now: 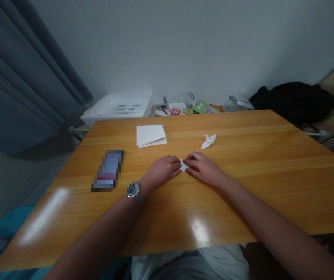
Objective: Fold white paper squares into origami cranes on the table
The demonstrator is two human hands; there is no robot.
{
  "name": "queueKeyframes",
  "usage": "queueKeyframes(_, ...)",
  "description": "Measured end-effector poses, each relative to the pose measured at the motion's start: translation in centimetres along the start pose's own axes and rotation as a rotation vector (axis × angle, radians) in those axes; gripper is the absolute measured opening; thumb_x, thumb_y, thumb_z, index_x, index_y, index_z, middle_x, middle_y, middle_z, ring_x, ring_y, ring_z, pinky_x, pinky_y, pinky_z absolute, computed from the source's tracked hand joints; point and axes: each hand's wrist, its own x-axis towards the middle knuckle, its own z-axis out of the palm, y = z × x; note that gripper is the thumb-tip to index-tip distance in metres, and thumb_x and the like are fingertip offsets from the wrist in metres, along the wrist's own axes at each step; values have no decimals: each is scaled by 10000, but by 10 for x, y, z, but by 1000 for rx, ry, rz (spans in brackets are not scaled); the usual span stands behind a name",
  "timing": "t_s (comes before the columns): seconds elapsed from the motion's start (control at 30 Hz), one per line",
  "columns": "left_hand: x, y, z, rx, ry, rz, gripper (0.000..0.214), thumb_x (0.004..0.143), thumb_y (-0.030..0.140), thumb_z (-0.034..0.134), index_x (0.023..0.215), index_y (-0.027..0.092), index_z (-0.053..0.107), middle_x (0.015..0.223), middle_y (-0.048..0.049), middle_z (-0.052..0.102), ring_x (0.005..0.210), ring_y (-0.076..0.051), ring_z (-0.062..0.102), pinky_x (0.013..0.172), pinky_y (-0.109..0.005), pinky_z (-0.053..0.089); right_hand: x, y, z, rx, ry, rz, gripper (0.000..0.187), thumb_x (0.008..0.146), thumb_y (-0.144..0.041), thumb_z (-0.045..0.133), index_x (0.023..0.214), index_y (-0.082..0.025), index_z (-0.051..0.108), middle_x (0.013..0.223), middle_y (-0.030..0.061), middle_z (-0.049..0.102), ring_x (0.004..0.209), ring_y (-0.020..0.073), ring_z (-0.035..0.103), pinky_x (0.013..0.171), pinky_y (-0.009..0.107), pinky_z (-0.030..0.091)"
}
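Note:
Both my hands meet at the middle of the wooden table [243,186] over a small folded piece of white paper [183,165]. My left hand [162,171], with a metal watch on its wrist, pinches the paper's left side. On the paper's right side my right hand [203,168] has its fingers curled and pressed on it. Most of the paper is hidden under the fingers. A finished white folded paper figure [208,141] lies a little beyond my right hand.
A stack of white lined sheets [150,135] lies at the far middle of the table. A phone [108,175] lies to the left of my hands. Behind the table stand a white plastic box [117,107], small clutter and a black bag [289,102].

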Motion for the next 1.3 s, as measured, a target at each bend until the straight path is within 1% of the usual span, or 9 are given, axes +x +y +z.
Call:
queueKeyframes(0.1, 0, -1, 0, -11, -5, 6, 262, 1017, 323, 511, 1092, 166, 707, 1150, -93, 682, 1067, -231, 626, 965, -354, 503, 0, 2, -1, 24, 1, -26, 222, 924, -225, 647, 1135, -197, 713, 1117, 119, 637, 1036, 251, 597, 910, 417, 510)
queueKeyframes(0.23, 0, -2, -1, -21, -13, 15, 264, 1019, 316, 502, 1090, 174, 712, 1155, -92, 682, 1072, -232, 627, 965, -351, 500, 1, 7, 0, 66, 16, -72, 130, 929, -209, 649, 1023, -212, 739, 1078, 93, 675, 1010, 233, 619, 894, 400, 508)
queueKeyframes(0.33, -1, -2, -2, -33, -8, 10, 256, 1013, 321, 513, 1086, 177, 712, 1154, -91, 686, 1077, -236, 627, 959, -353, 500, 0, 10, 3, 87, 14, -73, 106, 937, -198, 643, 970, -207, 743, 1046, 83, 691, 982, 218, 633, 877, 381, 511)
queueKeyframes(0.47, -1, 1, -1, -50, 22, -18, 252, 1001, 358, 540, 1133, 204, 690, 1138, -81, 690, 1058, -235, 630, 924, -356, 508, 0, 11, 3, 105, 19, -75, 98, 936, -192, 645, 946, -197, 742, 1036, 82, 695, 962, 211, 636, 863, 369, 510)
queueKeyframes(0.57, -1, 2, 2, -69, 55, -49, 238, 1009, 352, 523, 1066, 207, 703, 1098, -76, 694, 1020, -223, 638, 901, -351, 508, 1, 10, 3, 127, 22, -66, 103, 941, -195, 638, 926, -200, 739, 1012, 77, 695, 950, 205, 636, 860, 363, 508)
queueKeyframes(0.67, 0, 2, 7, -119, 103, -86, 200, 995, 324, 548, 1003, 206, 710, 1072, -68, 698, 1002, -212, 641, 894, -337, 505, 2, 7, 3, 165, 40, -16, 94, 936, -188, 640, 908, -199, 729, 971, 69, 694, 934, 202, 636, 853, 356, 506)
queueKeyframes(0.87, 2, 1, 15, -245, 190, -186, 111, 949, 246, 598, 934, 195, 696, 1013, -51, 702, 950, -197, 643, 880, -329, 507, 4, 1, 5, 213, 99, 115, 63, 900, -162, 663, 870, -179, 715, 926, 67, 674, 889, 196, 632, 823, 338, 500)
queueKeyframes(1.17, 7, 4, 20, -319, 266, -262, 58, 891, 170, 620, 844, 182, 651, 927, -46, 683, 903, -192, 632, 869, -335, 505, 7, -4, 9, 226, 128, 207, 60, 864, -141, 678, 821, -165, 711, 887, 65, 660, 853, 200, 623, 784, 329, 485)
queueKeyframes(1.3, 8, 5, 21, -314, 291, -286, 59, 872, 148, 622, 827, 185, 634, 907, -43, 674, 880, -192, 625, 860, -341, 506, 8, -5, 9, 244, 140, 228, 64, 857, -129, 672, 860, -180, 710, 887, 60, 668, 854, 201, 626, 781, 329, 490)
